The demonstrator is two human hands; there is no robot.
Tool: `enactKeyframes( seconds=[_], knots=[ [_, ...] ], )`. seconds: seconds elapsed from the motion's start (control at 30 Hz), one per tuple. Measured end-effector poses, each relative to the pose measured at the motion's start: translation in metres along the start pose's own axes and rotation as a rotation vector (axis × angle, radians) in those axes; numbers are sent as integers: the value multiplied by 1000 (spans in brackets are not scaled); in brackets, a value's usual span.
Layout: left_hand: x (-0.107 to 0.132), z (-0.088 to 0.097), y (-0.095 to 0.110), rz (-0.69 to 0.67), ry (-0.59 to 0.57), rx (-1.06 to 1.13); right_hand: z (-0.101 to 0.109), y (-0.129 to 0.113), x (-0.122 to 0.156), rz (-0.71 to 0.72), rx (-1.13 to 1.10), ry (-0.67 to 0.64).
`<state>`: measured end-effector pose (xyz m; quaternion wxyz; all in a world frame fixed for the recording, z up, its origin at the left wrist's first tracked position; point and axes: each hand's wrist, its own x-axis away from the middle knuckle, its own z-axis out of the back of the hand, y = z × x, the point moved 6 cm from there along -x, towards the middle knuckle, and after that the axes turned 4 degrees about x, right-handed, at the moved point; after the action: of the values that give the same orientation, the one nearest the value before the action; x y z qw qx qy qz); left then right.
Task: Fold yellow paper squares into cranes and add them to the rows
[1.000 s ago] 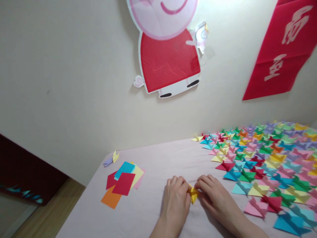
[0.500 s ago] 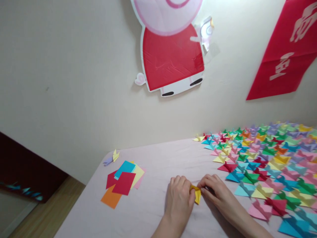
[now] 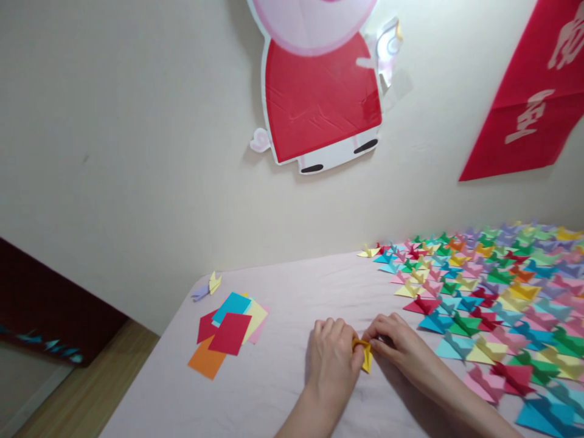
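Note:
A small piece of folded yellow paper (image 3: 367, 359) is between my two hands, low over the cloth-covered surface (image 3: 292, 286). My left hand (image 3: 332, 359) is closed on its left side, thumb against the paper and knuckles up. The fingertips of my right hand (image 3: 396, 340) pinch its upper right edge. Part of the paper hides behind the left thumb and fingers. To the right spread rows of folded paper cranes (image 3: 460, 324) in many colours. Left of my hands lies a loose pile of square paper sheets (image 3: 232, 333), with red, blue, orange, yellow and pink showing.
Two small folded paper pieces, one yellow (image 3: 214, 283) and one purple (image 3: 201, 293), lie at the far left corner. Behind the surface rises a pale wall (image 3: 159, 152) with a cartoon cutout (image 3: 322, 97) and a red banner (image 3: 515, 109). Wooden floor (image 3: 91, 389) shows at lower left.
The view has shifted slightly. The right fingertips have moved a little along the yellow paper's top edge, and its upper part looks more spread. Both hands keep hold of it.

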<state>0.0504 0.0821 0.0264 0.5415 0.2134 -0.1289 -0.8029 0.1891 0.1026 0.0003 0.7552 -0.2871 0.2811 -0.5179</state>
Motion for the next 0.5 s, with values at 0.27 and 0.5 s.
enactKeyframes(
  seconds=[0.27, 0.5],
  knots=[
    [3, -1, -7, 41, 45, 103, -2, -5, -2, -69, 76, -68],
    [4, -1, -10, 70, 39, 170, -6, -3, -1, -49, 33, -36]
  ],
)
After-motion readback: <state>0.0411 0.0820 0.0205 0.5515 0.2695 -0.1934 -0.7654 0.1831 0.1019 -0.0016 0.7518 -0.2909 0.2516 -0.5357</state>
